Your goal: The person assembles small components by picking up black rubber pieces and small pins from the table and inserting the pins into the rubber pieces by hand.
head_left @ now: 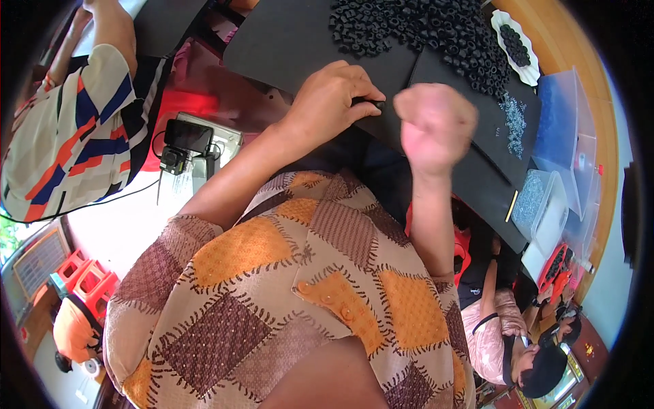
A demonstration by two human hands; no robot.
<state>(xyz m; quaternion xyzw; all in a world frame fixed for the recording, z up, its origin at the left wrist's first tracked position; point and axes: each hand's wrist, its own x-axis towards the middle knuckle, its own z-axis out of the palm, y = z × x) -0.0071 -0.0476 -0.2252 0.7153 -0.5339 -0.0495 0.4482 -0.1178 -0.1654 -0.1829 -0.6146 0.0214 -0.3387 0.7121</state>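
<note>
While the matte black, flat-topped table [272, 48] fills the upper part of my view, I've got a broad heap of small black ring-shaped pieces [436, 31] sitting beyond both hands, and the scatter of tiny clear-blue bits [514, 126] over to the right. Now the hands: the left one [332, 95] is nearly closed, thumb and forefinger pinching at the table's near edge; the right one [434, 126] is curled into a fist, blurred, and I can't tell whether anything's inside. And here's the smallest, the one that counts: a stubby black piece [381, 105] at those left fingertips, its visible end facing right, straight across a narrow gap to the fist. Its long axis? Mostly covered by fingers; I'd judge it roughly sideways.
</note>
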